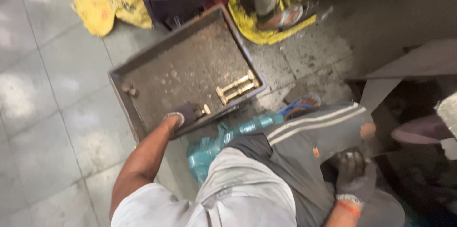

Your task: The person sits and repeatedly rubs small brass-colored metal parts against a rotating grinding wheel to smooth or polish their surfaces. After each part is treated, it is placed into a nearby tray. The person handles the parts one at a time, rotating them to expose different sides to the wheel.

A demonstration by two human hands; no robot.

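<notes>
Below, left hand [183, 115] gripping brass fitting [204, 110], grey tray [143, 124]

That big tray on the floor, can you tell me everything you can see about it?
The tray is a wide, shallow, dark grey box that looks like metal, with low raised walls. It lies flat on the tiled floor, turned at a slant. Its bottom is dusty and gritty. Inside lie two brass bars side by side near one corner and small dark bits by the opposite wall. The left hand rests on its near rim, holding a small brass piece.
</notes>
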